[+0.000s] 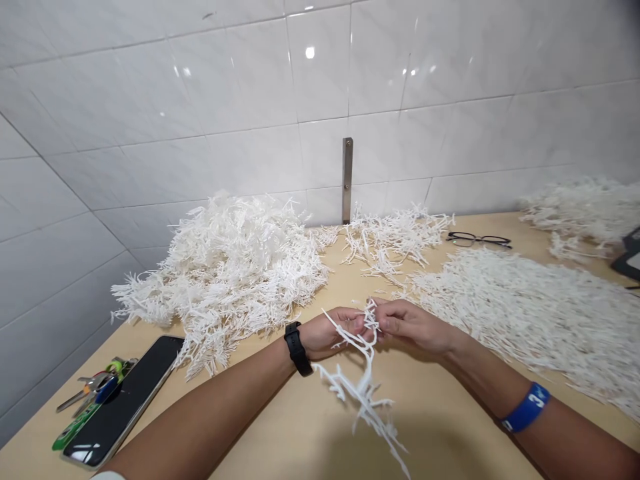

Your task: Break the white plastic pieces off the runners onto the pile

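A white branching sprig (367, 380) hangs in front of me, its thin twiggy arms reaching down toward the table. My left hand (333, 331), with a black watch at the wrist, is closed around the sprig's upper twigs. Close beside it, my right hand (413, 325) pinches the tips at the same end; a blue wristband sits on that forearm. Both sets of fingertips nearly meet, and partly hide the piece between them. A small heap of similar white sprigs (395, 233) lies just beyond my hands.
A tall pile of white branched pieces (240, 267) stands at left. Loose white bits (525, 313) spread at right, with another pile (590, 207) behind. Glasses (479, 239), a phone (127, 400) and keys (95, 387) lie on the table. A metal bracket (347, 180) is on the tiled wall.
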Tool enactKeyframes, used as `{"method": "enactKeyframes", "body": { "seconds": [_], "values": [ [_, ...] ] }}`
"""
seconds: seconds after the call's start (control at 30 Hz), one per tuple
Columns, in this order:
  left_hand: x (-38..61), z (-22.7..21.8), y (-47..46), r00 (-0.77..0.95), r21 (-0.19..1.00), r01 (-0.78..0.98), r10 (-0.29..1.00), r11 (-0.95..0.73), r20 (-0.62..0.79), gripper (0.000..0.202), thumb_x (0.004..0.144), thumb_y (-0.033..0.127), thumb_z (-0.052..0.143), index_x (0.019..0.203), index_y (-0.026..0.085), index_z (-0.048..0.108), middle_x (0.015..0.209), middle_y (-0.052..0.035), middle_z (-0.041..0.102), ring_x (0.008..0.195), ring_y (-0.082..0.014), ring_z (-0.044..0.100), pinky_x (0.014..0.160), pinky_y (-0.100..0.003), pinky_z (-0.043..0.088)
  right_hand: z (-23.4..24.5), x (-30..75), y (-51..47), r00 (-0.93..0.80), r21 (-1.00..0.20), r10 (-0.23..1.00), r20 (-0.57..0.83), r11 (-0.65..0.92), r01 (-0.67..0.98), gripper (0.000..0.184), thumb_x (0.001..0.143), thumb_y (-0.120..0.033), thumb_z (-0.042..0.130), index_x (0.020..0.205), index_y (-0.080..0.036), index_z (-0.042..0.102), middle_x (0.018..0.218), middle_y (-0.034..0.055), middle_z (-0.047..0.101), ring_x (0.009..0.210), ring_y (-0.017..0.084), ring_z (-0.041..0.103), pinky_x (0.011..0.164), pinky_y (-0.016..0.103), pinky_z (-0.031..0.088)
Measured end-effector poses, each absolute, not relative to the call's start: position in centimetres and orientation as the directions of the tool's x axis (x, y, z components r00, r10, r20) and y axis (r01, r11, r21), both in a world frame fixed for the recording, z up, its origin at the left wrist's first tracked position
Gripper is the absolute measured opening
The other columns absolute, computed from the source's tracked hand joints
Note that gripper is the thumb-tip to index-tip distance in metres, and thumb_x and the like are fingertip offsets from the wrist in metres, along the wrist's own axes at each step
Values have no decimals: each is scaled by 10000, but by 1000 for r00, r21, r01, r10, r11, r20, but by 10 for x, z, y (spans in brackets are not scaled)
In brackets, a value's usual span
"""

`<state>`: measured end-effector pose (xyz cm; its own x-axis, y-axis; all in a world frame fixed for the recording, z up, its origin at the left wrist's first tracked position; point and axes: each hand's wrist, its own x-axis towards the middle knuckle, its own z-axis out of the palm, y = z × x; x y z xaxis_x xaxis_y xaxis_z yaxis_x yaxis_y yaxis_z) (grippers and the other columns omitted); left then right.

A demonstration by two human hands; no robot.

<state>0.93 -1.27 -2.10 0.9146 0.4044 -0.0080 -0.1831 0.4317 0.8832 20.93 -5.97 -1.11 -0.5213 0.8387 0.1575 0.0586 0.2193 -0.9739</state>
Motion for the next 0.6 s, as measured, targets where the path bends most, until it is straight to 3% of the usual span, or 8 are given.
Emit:
{"method": "enactKeyframes", "body": {
  "seconds": [0.07, 0.13, 0.2, 0.3, 0.37, 0.43, 0.53, 0.6],
  "values": [
    [4, -16, -9, 881, 841, -250, 474, 480, -9, 389, 725, 462, 786, 689, 136, 576, 686, -17, 504, 670, -122, 508, 660, -267, 401, 2, 220, -62, -457, -981, 872, 175, 193, -6, 491, 845, -623, 610, 646, -178, 548, 786, 47, 577, 760, 188, 570, 759, 372, 477],
    [-1, -10, -1, 800, 780, -370, 599, 506, -9, 346, 766, 370, 729, 619, 156, 500, 644, 2, 448, 637, -117, 485, 646, -270, 425, 19, 240, -64, -317, -961, 917, 244, 273, 50, 499, 823, -629, 622, 610, -189, 520, 832, 57, 563, 799, 202, 578, 730, 356, 490],
    [-5, -4, 6, 683, 786, -422, 728, 451, -51, 292, 819, 269, 635, 610, 169, 458, 625, 10, 429, 598, -107, 473, 637, -266, 448, 32, 266, -67, -149, -886, 936, 318, 350, 304, 458, 865, -599, 569, 648, -196, 569, 831, 69, 592, 806, 213, 582, 742, 356, 489],
    [-5, 7, 14, 458, 862, -381, 878, 336, -140, 201, 884, 261, 571, 715, 166, 516, 680, 2, 514, 567, -82, 483, 559, -209, 426, 33, 306, -74, 21, -596, 941, 338, 197, 778, 379, 926, -468, 470, 732, -197, 651, 847, 92, 676, 823, 248, 623, 791, 395, 490],
    [-3, 20, 18, 404, 903, -346, 909, 256, -103, 181, 886, 299, 599, 779, 159, 555, 709, -2, 553, 568, -74, 503, 520, -185, 404, 20, 329, -83, -16, -343, 959, 284, 118, 932, 357, 939, -342, 404, 872, -179, 715, 1003, 133, 722, 923, 292, 660, 845, 438, 502],
    [2, 36, 25, 352, 938, -311, 935, 153, -36, 175, 873, 300, 624, 795, 150, 583, 688, 8, 543, 554, -73, 505, 497, -184, 399, 5, 343, -93, -66, -158, 969, 236, 105, 982, 392, 900, -193, 374, 1057, -150, 731, 1199, 162, 698, 1094, 327, 646, 967, 487, 472],
    [23, 61, 49, 273, 942, -324, 962, 83, 9, 127, 899, 257, 605, 848, 141, 621, 700, 19, 537, 564, -52, 502, 519, -165, 413, -9, 333, -105, -58, -88, 967, 250, 82, 993, 554, 857, -80, 337, 1339, -108, 610, 1429, 164, 561, 1347, 331, 487, 1137, 544, 319],
    [48, 73, 73, 246, 950, -305, 969, 68, 10, 90, 902, 202, 614, 866, 122, 636, 740, 6, 568, 577, -34, 497, 556, -151, 429, -10, 304, -106, -87, -104, 960, 266, 119, 987, 582, 918, -124, 310, 1479, -134, 462, 1545, 116, 424, 1442, 294, 358, 1179, 532, 268]
  ]
}}
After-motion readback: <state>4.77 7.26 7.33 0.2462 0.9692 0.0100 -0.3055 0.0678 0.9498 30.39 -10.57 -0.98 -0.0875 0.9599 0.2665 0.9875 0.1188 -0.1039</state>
